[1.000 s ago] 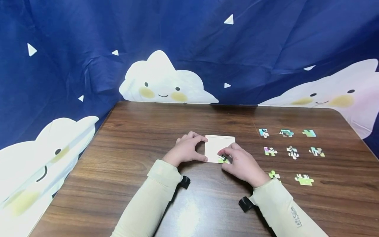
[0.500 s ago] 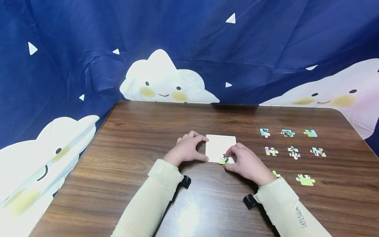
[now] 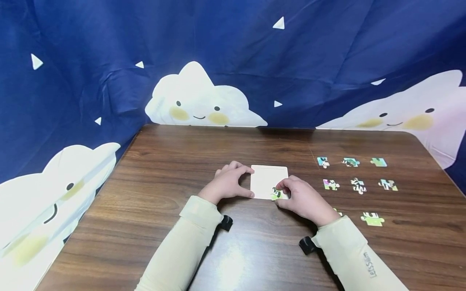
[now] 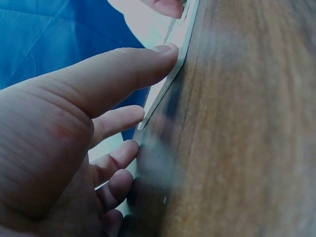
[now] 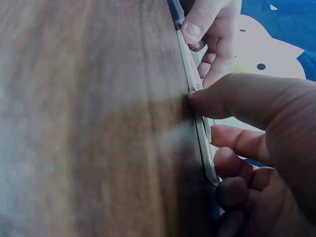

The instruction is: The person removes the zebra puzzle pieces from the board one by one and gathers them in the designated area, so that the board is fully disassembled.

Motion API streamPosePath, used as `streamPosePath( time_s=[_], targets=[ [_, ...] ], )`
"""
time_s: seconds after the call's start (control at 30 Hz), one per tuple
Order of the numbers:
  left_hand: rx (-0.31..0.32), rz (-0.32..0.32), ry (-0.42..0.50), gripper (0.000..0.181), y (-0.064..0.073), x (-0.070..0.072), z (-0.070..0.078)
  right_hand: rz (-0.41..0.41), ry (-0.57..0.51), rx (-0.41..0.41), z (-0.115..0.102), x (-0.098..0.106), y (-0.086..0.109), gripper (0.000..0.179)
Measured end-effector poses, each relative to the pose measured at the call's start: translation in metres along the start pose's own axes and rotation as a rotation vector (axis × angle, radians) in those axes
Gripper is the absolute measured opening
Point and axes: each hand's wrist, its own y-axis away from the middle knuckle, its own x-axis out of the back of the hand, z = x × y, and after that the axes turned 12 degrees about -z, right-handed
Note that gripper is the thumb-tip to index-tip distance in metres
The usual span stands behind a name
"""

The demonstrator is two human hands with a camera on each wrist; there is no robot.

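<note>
A square white puzzle board (image 3: 263,179) lies flat on the wooden table. My left hand (image 3: 228,182) rests at its left side, thumb and forefinger spread and touching the near and far corners. In the left wrist view the thumb (image 4: 133,71) presses on the board's edge while the other fingers stay loose. My right hand (image 3: 303,201) pinches a green jigsaw piece (image 3: 275,194) with black-and-white markings between thumb and forefinger, at the board's near right part. Whether the piece lies fully flat there cannot be told; the fingers cover some of it.
Loose jigsaw pieces lie in rows to the right, among them a blue one (image 3: 322,162), a striped one (image 3: 358,186) and a green-and-white one (image 3: 372,219). Another is mostly hidden behind my right wrist. A blue cloud-print curtain (image 3: 233,44) hangs behind the table (image 3: 174,153).
My right hand has shifted slightly right along the board's near edge with the jigsaw piece, which moved the same way. The left hand and the board stay in place.
</note>
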Motion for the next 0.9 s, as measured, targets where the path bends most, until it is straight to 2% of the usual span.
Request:
streamPosePath(
  time_s=[0.47, 0.77, 0.9],
  targets=[
    [0.002, -0.002, -0.004, 0.071, -0.001, 0.002, 0.0, 0.036, -0.076, 0.033, 0.005, 0.004, 0.008, 0.022],
    [0.004, -0.021, 0.008, 0.072, 0.0, 0.0, 0.0, 0.114, -0.096, 0.101, 0.023, 0.01, 0.034, 0.027],
    [0.001, -0.015, 0.01, 0.072, -0.001, 0.0, -0.001, 0.154, -0.069, 0.124, 0.033, 0.014, 0.047, 0.029]
  ],
)
